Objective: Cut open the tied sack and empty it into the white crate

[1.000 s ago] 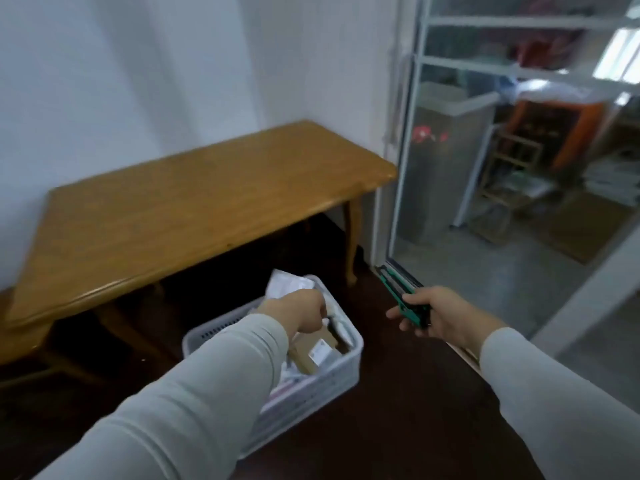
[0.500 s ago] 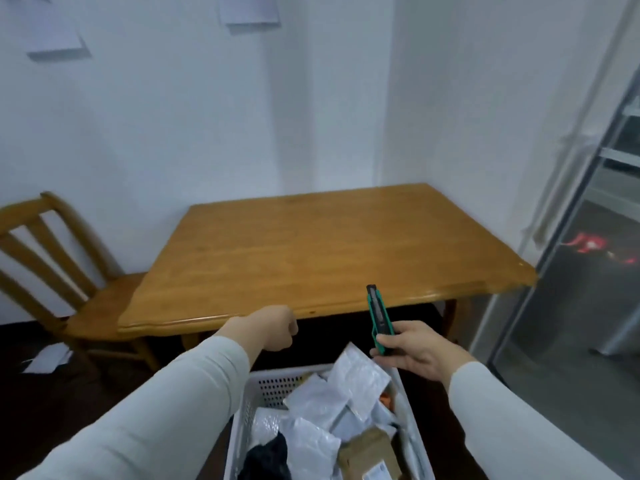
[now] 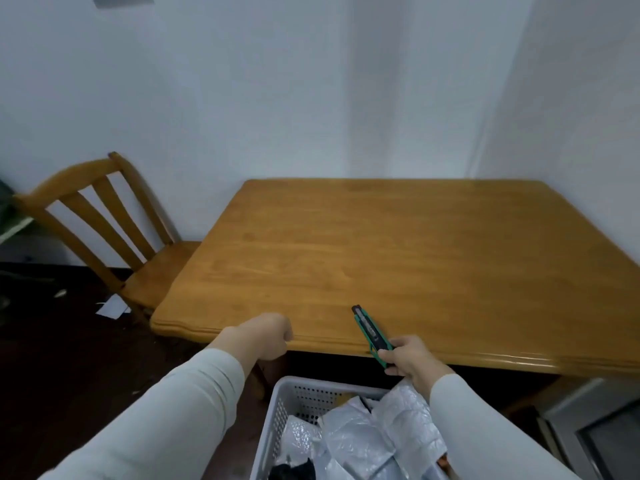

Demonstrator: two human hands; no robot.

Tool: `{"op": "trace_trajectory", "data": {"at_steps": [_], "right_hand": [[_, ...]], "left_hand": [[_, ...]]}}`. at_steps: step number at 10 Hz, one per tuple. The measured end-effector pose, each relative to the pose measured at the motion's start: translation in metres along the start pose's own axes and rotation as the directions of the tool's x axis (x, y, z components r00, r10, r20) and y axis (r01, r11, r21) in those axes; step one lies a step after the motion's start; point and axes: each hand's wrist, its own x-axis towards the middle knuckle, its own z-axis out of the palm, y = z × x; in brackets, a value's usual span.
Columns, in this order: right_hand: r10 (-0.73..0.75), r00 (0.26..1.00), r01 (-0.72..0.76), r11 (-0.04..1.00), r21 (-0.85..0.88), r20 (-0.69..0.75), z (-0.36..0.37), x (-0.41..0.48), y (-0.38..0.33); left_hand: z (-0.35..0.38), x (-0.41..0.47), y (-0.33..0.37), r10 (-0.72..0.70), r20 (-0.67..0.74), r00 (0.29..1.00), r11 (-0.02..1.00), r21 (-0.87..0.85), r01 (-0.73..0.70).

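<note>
Risk of a slip: right hand clamped on green utility knife over table edge, left hand curled empty, white crate below.

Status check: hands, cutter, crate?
Right hand gripping green utility cutter, tip over the table edge. Left hand fisted, empty. White crate below holds parcels; no sack in view. Nothing in the way.

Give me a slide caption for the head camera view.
Right hand holds green utility knife over wooden table; white crate holds parcels.
</note>
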Motion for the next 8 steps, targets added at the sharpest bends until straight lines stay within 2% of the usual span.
{"op": "trace_trajectory", "data": {"at_steps": [2, 4, 6, 8], "right_hand": [[-0.010, 0.998, 0.006, 0.998, -0.061, -0.065, 0.040, 0.065, -0.017], [-0.062, 0.993, 0.034, 0.966, -0.257, -0.102, 0.074, 0.097, -0.033], [-0.121, 0.976, 0.047, 0.928, -0.371, -0.178, 0.091, 0.108, -0.041], [-0.128, 0.971, 0.035, 0.912, -0.409, -0.201, 0.090, 0.081, -0.044]], "left_hand": [[-0.021, 0.075, -0.026, 0.045, 0.032, 0.999, 0.999, 0.006, -0.045], [-0.029, 0.119, -0.054, 0.067, 0.073, 0.995, 0.998, 0.018, -0.068], [-0.028, 0.129, -0.071, 0.074, 0.079, 0.994, 0.997, 0.013, -0.075], [-0.014, 0.103, -0.087, 0.042, 0.077, 0.996, 0.999, -0.013, -0.041]]}}
